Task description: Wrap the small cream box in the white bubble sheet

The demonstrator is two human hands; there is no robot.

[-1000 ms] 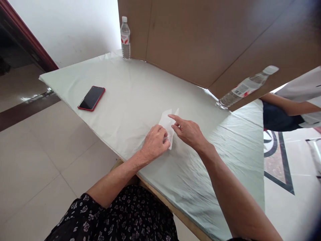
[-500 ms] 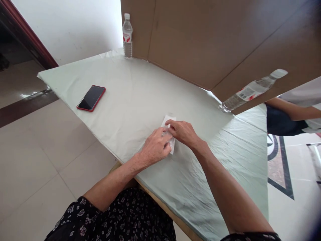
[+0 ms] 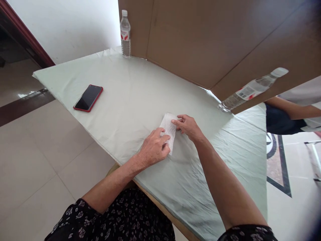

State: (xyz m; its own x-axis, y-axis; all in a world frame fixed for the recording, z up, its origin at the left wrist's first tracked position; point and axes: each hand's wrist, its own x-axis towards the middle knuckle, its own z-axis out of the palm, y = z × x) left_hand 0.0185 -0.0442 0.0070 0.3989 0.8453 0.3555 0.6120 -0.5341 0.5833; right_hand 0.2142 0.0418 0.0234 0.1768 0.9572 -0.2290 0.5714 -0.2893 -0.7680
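Observation:
A white, finely textured strip of tissue [image 3: 168, 124] lies on the pale green tablecloth [image 3: 130, 97], close to the table's near edge. My left hand [image 3: 154, 147] rests over its lower left side, the bent fingers spread apart and pressing on it. At its upper right edge is my right hand [image 3: 188, 126], with bent fingertips closed at the border. The contact under those fingertips is partly hidden. Part of the tissue disappears beneath my left fingers.
A phone in a red case [image 3: 88, 98] lies to the left. One water bottle [image 3: 125, 34] stands at the back beside a large brown cardboard panel [image 3: 185, 40]; another bottle [image 3: 250, 90] is by the panel's right part. Another person's arm [image 3: 291, 106] shows at far right.
My right hand has shifted right, off my left fingers to the tissue's edge. The tissue shows wider and less covered. My left hand stays nearly in place.

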